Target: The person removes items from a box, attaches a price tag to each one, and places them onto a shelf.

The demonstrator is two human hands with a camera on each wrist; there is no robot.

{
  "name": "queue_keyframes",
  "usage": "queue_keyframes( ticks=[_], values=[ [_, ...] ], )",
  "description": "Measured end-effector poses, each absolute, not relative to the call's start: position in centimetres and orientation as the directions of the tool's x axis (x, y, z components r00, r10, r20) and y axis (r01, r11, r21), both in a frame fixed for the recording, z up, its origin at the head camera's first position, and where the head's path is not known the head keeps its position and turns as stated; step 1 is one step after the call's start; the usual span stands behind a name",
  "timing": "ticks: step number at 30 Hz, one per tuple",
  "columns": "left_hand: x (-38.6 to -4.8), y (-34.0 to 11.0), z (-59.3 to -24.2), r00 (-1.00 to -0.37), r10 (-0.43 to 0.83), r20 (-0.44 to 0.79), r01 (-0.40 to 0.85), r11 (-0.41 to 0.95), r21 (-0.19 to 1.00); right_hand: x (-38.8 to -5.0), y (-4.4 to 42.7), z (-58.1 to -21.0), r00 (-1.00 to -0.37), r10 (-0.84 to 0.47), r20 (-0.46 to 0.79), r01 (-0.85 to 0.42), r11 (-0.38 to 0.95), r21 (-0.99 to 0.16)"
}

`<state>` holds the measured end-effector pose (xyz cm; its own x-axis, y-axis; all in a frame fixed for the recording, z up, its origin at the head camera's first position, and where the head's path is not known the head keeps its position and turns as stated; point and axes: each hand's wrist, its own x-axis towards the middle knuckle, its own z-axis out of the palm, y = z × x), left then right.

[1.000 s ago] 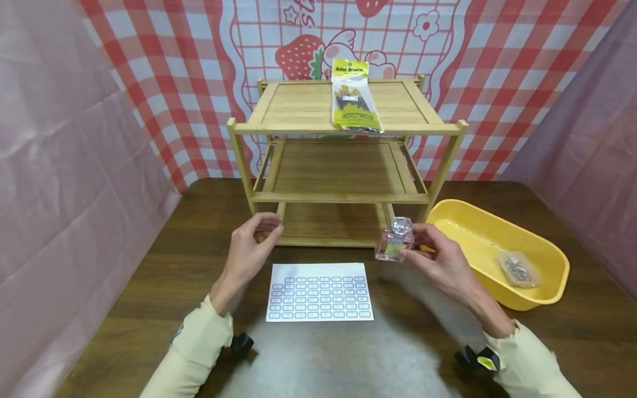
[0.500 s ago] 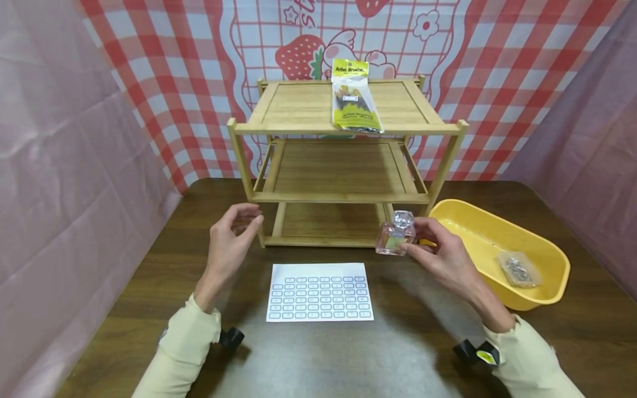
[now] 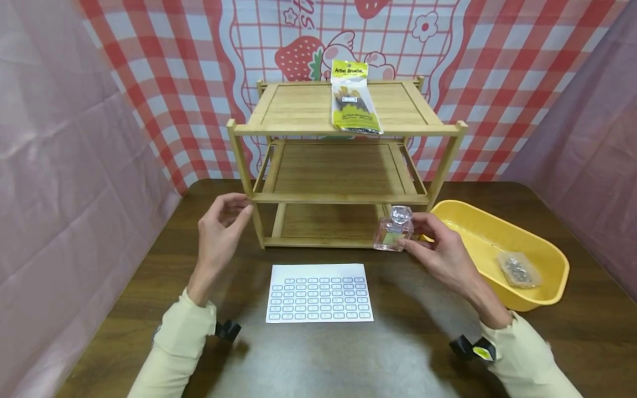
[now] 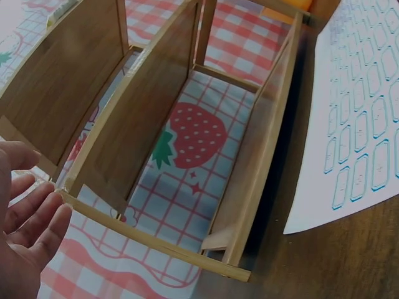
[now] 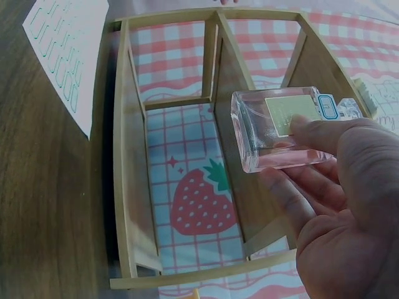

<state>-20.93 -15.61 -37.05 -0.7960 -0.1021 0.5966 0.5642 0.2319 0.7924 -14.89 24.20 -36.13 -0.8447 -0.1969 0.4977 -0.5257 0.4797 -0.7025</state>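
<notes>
A clear pinkish glass bottle [image 3: 391, 233] with a faceted stopper is pinched between the thumb and fingers of my right hand [image 3: 445, 254], in front of the shelf's lower right side. The right wrist view shows the bottle [image 5: 252, 131] with a pale label and a small blue-edged sticker at its neck. My left hand [image 3: 216, 237] is empty, fingers loosely bent, beside the left front post of the wooden shelf [image 3: 343, 197]. A white sheet of small printed labels [image 3: 318, 293] lies flat on the table between the hands.
A packet of artist brushes [image 3: 354, 105] lies on the top shelf, its lower end over the front rail. At the right, a yellow basin [image 3: 539, 243] holds a small clear bag [image 3: 518, 270] of contents. Checked cloth hangs behind the shelf.
My left hand has moved left and up, away from the front of the bottom shelf to the left post. The right hand has raised the bottle slightly.
</notes>
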Motion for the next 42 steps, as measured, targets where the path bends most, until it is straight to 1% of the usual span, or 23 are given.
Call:
queue_keyframes(
  ticks=[7,11,18,28,42],
  values=[
    [-21.2,-15.9,-36.9,-0.798,-0.141,0.586,0.557,0.198,0.806,-14.9,23.7,-35.6,-0.86,-0.183,0.477,-0.501,0.487,-0.716],
    [-21.6,-16.0,-37.0,-0.802,-0.155,0.577,0.55,0.187,0.814,-15.1,23.5,-35.4,-0.849,-0.191,0.493,-0.519,0.472,-0.712],
    [-22.4,-15.8,-36.9,-0.817,-0.132,0.562,0.541,0.165,0.825,-15.6,23.1,-35.2,-0.823,-0.204,0.53,-0.562,0.428,-0.708],
    [-23.1,-15.7,-36.8,-0.815,-0.129,0.565,0.545,0.163,0.823,-15.7,22.4,-34.4,-0.839,-0.205,0.505,-0.54,0.437,-0.72],
    [-23.9,-15.1,-36.9,-0.828,-0.138,0.543,0.521,0.169,0.837,-16.5,21.7,-33.8,-0.829,-0.213,0.518,-0.555,0.432,-0.711]
  ],
)
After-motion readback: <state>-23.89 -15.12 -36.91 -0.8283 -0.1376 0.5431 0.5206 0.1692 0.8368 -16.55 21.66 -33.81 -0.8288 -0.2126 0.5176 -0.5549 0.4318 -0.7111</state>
